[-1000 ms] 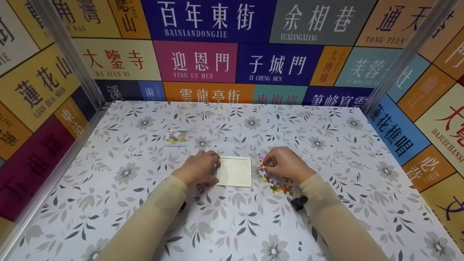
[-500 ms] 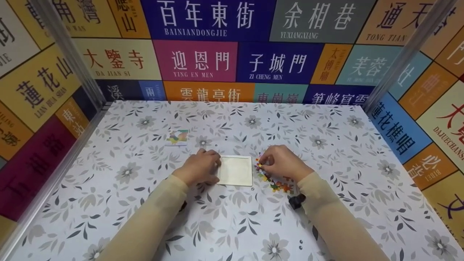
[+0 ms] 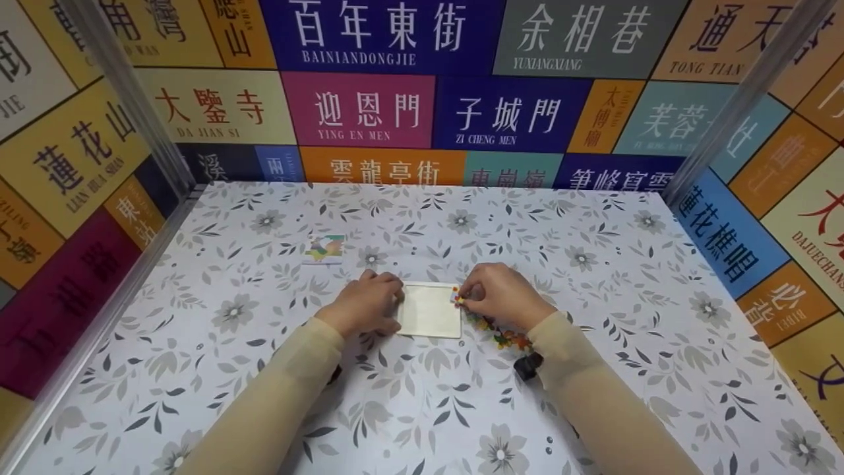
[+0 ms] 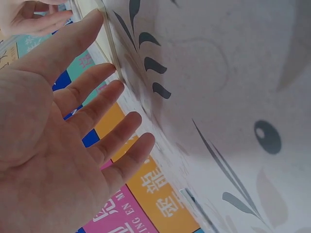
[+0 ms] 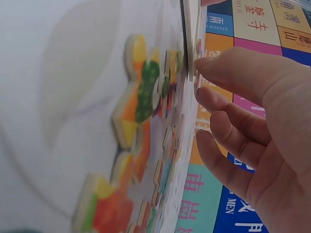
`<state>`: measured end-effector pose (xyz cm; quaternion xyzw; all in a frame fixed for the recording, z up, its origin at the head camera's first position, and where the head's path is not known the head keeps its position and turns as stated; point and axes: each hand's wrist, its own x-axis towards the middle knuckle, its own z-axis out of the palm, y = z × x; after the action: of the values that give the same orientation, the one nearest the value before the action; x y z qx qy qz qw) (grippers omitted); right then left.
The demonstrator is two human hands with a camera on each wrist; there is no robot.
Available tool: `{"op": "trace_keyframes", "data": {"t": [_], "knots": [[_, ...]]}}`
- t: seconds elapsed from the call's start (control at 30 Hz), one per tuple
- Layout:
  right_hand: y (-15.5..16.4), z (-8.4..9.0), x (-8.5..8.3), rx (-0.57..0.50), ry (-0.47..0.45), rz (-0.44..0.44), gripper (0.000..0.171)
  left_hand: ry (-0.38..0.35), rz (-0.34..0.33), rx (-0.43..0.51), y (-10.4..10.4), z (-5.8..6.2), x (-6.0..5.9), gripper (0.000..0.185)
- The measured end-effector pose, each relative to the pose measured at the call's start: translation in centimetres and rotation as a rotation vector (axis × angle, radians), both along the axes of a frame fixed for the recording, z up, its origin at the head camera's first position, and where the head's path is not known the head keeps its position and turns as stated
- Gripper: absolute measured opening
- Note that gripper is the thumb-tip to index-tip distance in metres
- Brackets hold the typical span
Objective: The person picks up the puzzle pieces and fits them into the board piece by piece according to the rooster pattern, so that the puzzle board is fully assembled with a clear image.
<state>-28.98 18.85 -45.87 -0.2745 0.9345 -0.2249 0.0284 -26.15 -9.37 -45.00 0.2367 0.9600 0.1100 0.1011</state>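
In the head view, the right hand (image 3: 504, 297) pinches a jigsaw piece (image 3: 455, 295) at the right rim of the cream tray (image 3: 428, 310), toward its far right corner; whether it is one piece or several joined is too small to tell. The step seems to be setting it inside, so it would be best kept level, cleared over the rim and lowered flat, its straight sides, if any, along the wall. The left hand (image 3: 366, 303) lies spread along the tray's left edge, thumb at the near left corner; light steady contact there should keep the tray from sliding. The piece is therefore just beyond the right fingertips, across the tray from the left hand. Loose pieces (image 3: 508, 340) lie partly under the right wrist, beyond the tray's right edge. A picture card (image 3: 324, 248) sits toward the table's (image 3: 395, 396) far left corner and looks like a useful reference.

In the left wrist view, the left fingers are loosely extended, thumb and index fingertip at the tray's edge, clasping nothing.

In the right wrist view, thumb and index finger hold the piece by the tray's edge; contact with the tray cannot be told.
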Motion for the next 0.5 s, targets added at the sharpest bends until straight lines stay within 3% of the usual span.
{"op": "trace_keyframes", "data": {"t": [0.5], "knots": [[-2.5, 0.2, -0.1, 0.065, 0.067, 0.021, 0.008, -0.025, 0.011, -0.026, 0.2, 0.1, -0.1, 0.056]]}}
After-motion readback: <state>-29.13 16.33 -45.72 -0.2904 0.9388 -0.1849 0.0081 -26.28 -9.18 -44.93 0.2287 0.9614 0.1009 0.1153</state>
